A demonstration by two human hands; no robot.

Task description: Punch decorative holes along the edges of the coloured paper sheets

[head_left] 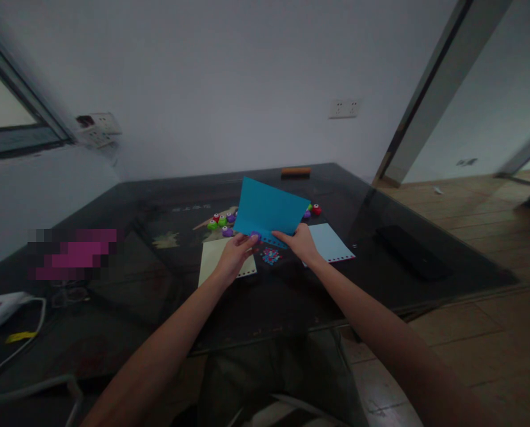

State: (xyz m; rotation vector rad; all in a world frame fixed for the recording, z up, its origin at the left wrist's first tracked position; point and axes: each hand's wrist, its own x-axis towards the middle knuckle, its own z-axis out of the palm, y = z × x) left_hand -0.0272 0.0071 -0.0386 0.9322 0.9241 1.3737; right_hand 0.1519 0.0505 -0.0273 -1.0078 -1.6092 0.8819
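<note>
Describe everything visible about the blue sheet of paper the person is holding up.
The blue paper sheet is a bright teal, roughly rectangular sheet, thin and flat like craft paper. It is lifted off the dark glass table and tilted. Its lower edge looks scalloped or punched. The left hand presses a small purple punch against that edge, and the right hand pinches the edge beside it. It hides part of the row of coloured punches behind.

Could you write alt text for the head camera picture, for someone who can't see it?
Two bare hands hold up a blue sheet of paper over a dark glass table, the left hand pinching a small purple punch on its lower edge and the right hand gripping beside it. Below lie coloured paper bits, a cream sheet, a pale blue sheet, and more small punches.
</note>
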